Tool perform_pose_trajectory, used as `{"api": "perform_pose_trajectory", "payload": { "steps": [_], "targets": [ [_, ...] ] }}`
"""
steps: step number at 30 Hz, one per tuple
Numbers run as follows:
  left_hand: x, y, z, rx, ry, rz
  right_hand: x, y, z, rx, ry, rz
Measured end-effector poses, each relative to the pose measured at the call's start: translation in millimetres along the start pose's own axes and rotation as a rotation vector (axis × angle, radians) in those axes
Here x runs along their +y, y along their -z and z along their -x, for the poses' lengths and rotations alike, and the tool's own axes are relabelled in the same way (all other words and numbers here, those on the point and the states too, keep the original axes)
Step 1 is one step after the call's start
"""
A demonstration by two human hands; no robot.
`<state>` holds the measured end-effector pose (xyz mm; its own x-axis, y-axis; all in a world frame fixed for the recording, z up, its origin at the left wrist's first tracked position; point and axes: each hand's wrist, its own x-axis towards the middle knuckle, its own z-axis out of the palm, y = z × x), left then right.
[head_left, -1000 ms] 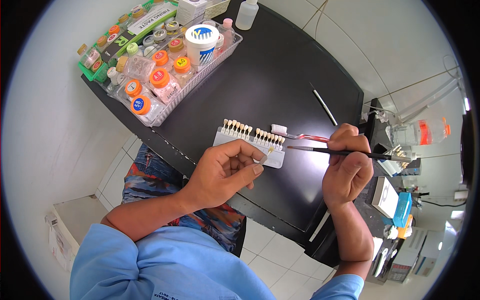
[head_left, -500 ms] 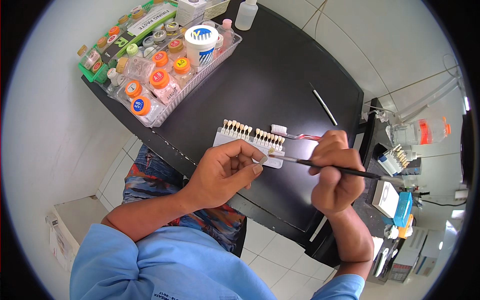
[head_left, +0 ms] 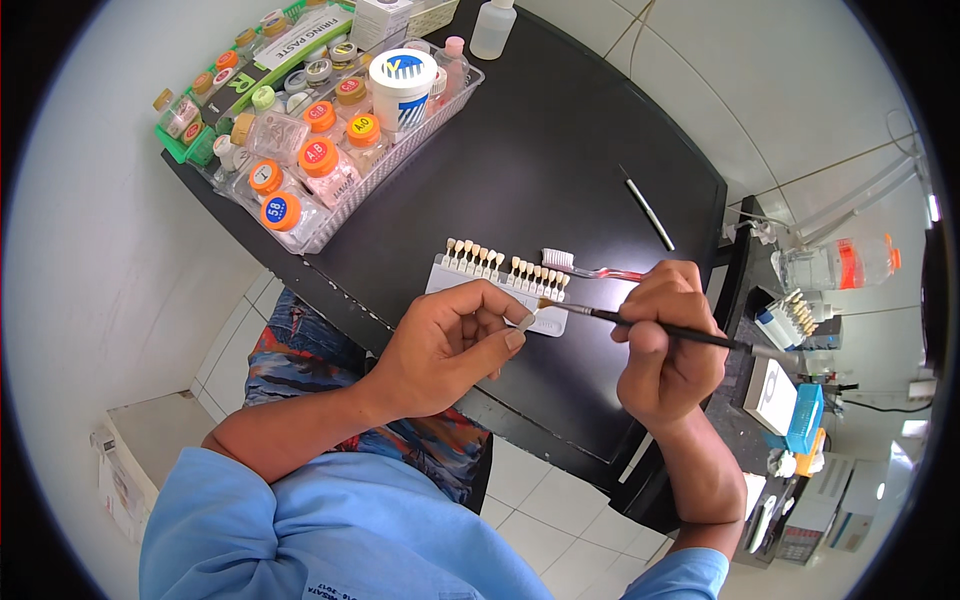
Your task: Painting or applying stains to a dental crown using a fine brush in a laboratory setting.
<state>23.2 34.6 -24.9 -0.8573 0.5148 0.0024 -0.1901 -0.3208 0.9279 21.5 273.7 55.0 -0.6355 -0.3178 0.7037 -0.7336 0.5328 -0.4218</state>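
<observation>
Between the thumb and forefinger of my left hand (head_left: 440, 345) is a small tooth shade tab (head_left: 527, 321), its tooth end pointing up and away. My right hand (head_left: 672, 345) is closed round the dark handle of a fine brush (head_left: 592, 314). The brush tip points left and meets or nearly meets the tab's tooth end; contact is too small to make out. Just beyond my left hand lies a grey shade guide (head_left: 443, 275) with a row of tooth-coloured tabs, partly covered by my fingers. A toothbrush (head_left: 558, 260) with a red, clear handle lies behind it.
On the black table (head_left: 520, 150), a clear plastic basket (head_left: 375, 180) of orange-lidded jars stands far left, with a squeeze bottle (head_left: 492, 32) beyond. A thin white instrument (head_left: 650, 215) lies far right. A side counter holds a bottle (head_left: 835, 265) and a blue box (head_left: 806, 418).
My right hand has shifted the brush slightly left and up, bringing its tip up to the tooth end of the tab. My left hand has stayed put.
</observation>
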Motion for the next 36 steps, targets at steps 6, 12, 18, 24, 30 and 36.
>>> {"api": "perform_pose_trajectory", "payload": {
  "steps": [6,12,18,24,30,36],
  "targets": [
    [0,0,0,-0.01,-0.008,0.028,0,1,0,0.042,-0.021,-0.043],
    [-1,0,0,-0.024,-0.007,0.015,-4,2,-2,-0.058,0.038,-0.032],
    [-2,1,0,-0.023,-0.012,0.012,-4,1,-1,0.027,-0.019,-0.052],
    [0,0,0,-0.023,-0.018,0.01,-2,2,-1,0.037,0.005,-0.074],
    [-1,1,0,-0.035,-0.014,0.003,-6,2,-2,0.026,-0.029,-0.023],
    [0,1,0,-0.033,-0.019,-0.024,8,7,-6,0.152,0.129,0.094]
  ]
}}
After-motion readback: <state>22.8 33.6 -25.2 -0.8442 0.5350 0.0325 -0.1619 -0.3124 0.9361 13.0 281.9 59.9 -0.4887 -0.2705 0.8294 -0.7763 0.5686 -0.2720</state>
